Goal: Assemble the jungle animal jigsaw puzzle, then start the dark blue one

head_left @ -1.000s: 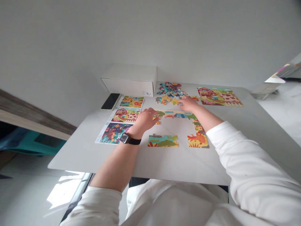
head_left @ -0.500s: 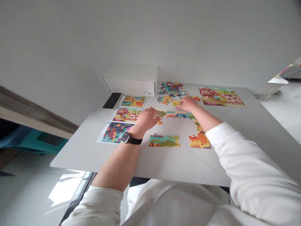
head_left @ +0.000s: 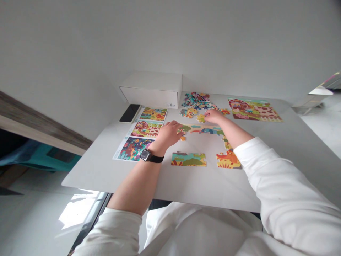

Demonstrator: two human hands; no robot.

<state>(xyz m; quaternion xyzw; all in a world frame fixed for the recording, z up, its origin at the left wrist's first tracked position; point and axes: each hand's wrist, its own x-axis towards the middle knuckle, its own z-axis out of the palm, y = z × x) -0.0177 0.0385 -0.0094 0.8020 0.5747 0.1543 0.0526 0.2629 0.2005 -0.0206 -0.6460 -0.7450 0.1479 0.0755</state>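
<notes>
My right hand point(head_left: 212, 116) is at the far side of the puzzle, its fingers closed at the right edge of a yellow puzzle piece point(head_left: 200, 118). My left hand point(head_left: 169, 133) lies palm down with fingers apart, at the upper left corner of the partly joined animal puzzle point(head_left: 210, 130). It covers part of that corner. The joined border runs along the top and down the right side to a lion section point(head_left: 228, 159). A separate joined strip with a crocodile point(head_left: 188, 159) lies nearer me. A few loose pieces point(head_left: 188, 112) are left of the yellow one.
A heap of mixed puzzle pieces point(head_left: 198, 100) lies by the wall, right of a white box point(head_left: 149, 94). A phone point(head_left: 130, 113) and a reference sheet with three pictures point(head_left: 128, 140) are at left. A finished farm puzzle point(head_left: 255, 110) lies at the back right of the white table point(head_left: 186, 186).
The view has shifted slightly, so everything appears a little further right. My right hand and the yellow piece have barely moved. My left hand stays at the puzzle's corner.
</notes>
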